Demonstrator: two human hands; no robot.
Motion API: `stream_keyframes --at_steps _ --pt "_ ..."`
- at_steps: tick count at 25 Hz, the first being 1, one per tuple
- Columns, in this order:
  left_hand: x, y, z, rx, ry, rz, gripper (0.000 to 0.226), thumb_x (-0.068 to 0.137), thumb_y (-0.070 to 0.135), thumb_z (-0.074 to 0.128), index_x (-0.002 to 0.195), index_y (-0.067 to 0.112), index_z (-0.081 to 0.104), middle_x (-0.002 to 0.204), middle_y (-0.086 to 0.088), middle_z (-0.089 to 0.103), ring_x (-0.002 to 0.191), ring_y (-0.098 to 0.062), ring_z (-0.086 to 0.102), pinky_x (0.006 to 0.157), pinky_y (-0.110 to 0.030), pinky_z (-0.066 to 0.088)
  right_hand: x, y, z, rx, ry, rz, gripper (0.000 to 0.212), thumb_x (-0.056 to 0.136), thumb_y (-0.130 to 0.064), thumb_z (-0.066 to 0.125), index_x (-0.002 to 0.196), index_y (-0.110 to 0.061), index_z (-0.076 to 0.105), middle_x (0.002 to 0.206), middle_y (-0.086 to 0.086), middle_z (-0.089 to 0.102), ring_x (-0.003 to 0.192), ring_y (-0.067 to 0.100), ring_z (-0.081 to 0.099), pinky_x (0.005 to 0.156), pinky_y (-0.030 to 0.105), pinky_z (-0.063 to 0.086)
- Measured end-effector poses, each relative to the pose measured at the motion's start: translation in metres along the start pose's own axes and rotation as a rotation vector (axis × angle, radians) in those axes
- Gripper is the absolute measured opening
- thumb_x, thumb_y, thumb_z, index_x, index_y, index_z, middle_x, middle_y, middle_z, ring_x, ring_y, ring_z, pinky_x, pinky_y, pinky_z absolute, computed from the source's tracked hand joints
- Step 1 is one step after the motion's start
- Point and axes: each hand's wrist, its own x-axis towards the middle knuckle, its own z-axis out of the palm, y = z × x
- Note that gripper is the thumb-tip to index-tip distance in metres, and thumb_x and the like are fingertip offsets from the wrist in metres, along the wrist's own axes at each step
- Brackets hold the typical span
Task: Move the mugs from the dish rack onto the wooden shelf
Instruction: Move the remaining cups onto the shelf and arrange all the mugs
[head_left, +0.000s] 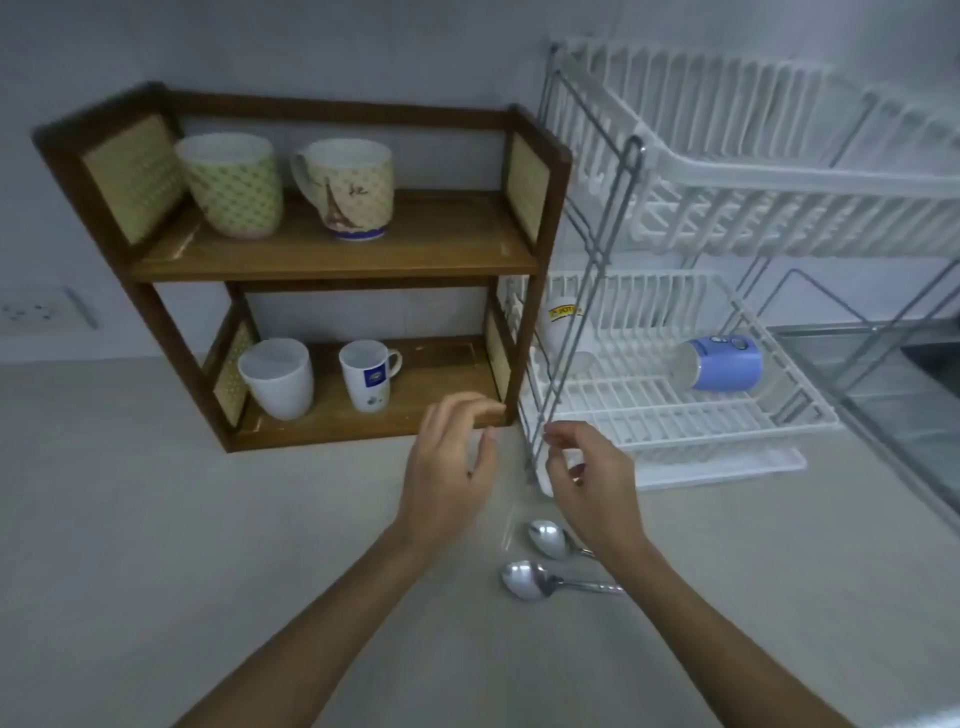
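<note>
four mugs already stand on the dark two-tier wooden shelf with woven side panels (332, 260), left of centre in the frame: a green-patterned ceramic mug (231, 184) and a cream eiffel-tower mug (348, 189) on the top board, a plain white mug (278, 376) and a white mug with a blue emblem (366, 374) on the bottom board. all sit upright toward the left, which i read as leaving room on the right for more.

in the white plastic two-tier dish rack on a metal frame (727, 208), right half of frame, i log a blue-and-white mug (719, 364) lying on its side on the lower tier, and a white cup-like item with a yellow label (561, 322) at that tier's left end; whether it is a mug i cannot tell.

left hand (447, 467) hovers at lower centre, fingers loosely curled, nothing in it. right hand (592, 483) is just beside the rack's front post, fingers half spread, also empty; contact with the post unclear. two steel spoons (540, 558) lie on the pale counter (156, 519) below.
</note>
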Motion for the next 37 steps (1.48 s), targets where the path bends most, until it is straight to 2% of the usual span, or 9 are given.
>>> stream_keyframes --at_steps 3,7,11,14,16,22,26,28,37 --pt "0.006 0.056 0.05 -0.124 -0.156 0.191 0.02 0.085 0.004 0.054 0.102 0.007 0.064 0.102 -0.006 0.062 0.1 -0.013 0.056 0.09 -0.019 0.043 0.021 0.045 -0.063 -0.023 0.141 0.05 0.023 0.083 -0.008 0.06 0.103 -0.016 0.064 0.092 -0.009 0.067 0.086 0.011 0.064 0.067 0.027 0.05" --pt "0.045 0.091 0.124 -0.093 -0.299 0.122 0.026 0.084 0.01 0.055 0.109 0.016 0.059 0.11 0.0 0.06 0.104 -0.011 0.054 0.087 -0.016 0.038 0.092 0.117 -0.119 -0.072 0.226 0.329 0.037 0.087 -0.016 0.059 0.121 -0.004 0.053 0.12 0.014 0.058 0.105 0.03 0.057 0.079 0.028 0.038" --pt "0.106 0.068 0.195 0.145 -0.376 -0.249 0.037 0.087 0.014 0.057 0.123 0.011 0.052 0.126 -0.012 0.053 0.115 -0.029 0.051 0.091 -0.035 0.044 0.154 0.166 -0.147 0.057 0.271 0.851 0.066 0.087 -0.035 0.061 0.135 0.001 0.034 0.138 0.027 0.043 0.125 0.039 0.045 0.096 0.04 0.039" --pt "0.145 0.033 0.226 0.373 -0.387 -0.553 0.051 0.09 0.026 0.056 0.135 0.01 0.04 0.139 -0.017 0.041 0.122 -0.036 0.044 0.092 -0.043 0.044 0.183 0.183 -0.153 0.477 0.198 1.126 0.082 0.083 -0.048 0.062 0.142 -0.004 0.027 0.148 0.017 0.037 0.131 0.033 0.042 0.105 0.041 0.037" --pt "0.158 0.014 0.24 0.453 -0.332 -0.631 0.058 0.089 0.033 0.057 0.138 0.009 0.036 0.143 -0.017 0.036 0.128 -0.036 0.039 0.099 -0.044 0.041 0.189 0.193 -0.149 0.573 0.104 1.094 0.084 0.08 -0.052 0.062 0.144 -0.008 0.03 0.147 0.013 0.04 0.132 0.031 0.043 0.11 0.042 0.035" --pt "0.174 -0.016 0.26 0.579 -0.347 -0.713 0.09 0.083 0.047 0.063 0.149 0.015 0.01 0.152 -0.023 0.017 0.133 -0.045 0.029 0.105 -0.05 0.034 0.198 0.216 -0.127 0.526 0.171 1.056 0.1 0.075 -0.05 0.072 0.148 -0.01 0.015 0.151 0.014 0.031 0.136 0.029 0.034 0.11 0.037 0.026" --pt "0.176 -0.025 0.259 0.478 -0.326 -0.806 0.103 0.078 0.046 0.07 0.15 0.023 -0.001 0.148 -0.028 0.024 0.129 -0.047 0.036 0.103 -0.051 0.039 0.208 0.218 -0.127 0.664 0.146 1.15 0.102 0.071 -0.036 0.079 0.142 -0.011 0.011 0.108 0.014 0.035 0.094 0.032 0.047 0.076 0.038 0.039" --pt "0.174 -0.021 0.258 0.424 -0.312 -0.824 0.103 0.08 0.041 0.071 0.15 0.022 -0.002 0.147 -0.028 0.023 0.129 -0.046 0.036 0.104 -0.052 0.038 0.205 0.218 -0.13 0.696 0.142 1.143 0.103 0.068 -0.034 0.081 0.141 -0.011 0.012 0.104 0.012 0.032 0.088 0.03 0.046 0.074 0.037 0.039" --pt "0.14 0.073 0.22 0.132 -0.194 -0.517 0.11 0.061 0.034 0.082 0.147 0.029 0.014 0.134 -0.012 0.036 0.103 -0.023 0.052 0.076 -0.026 0.041 0.157 0.172 -0.173 0.693 0.165 0.621 0.09 0.06 -0.039 0.082 0.133 -0.029 0.031 0.112 -0.001 0.057 0.088 0.012 0.063 0.07 0.025 0.049"
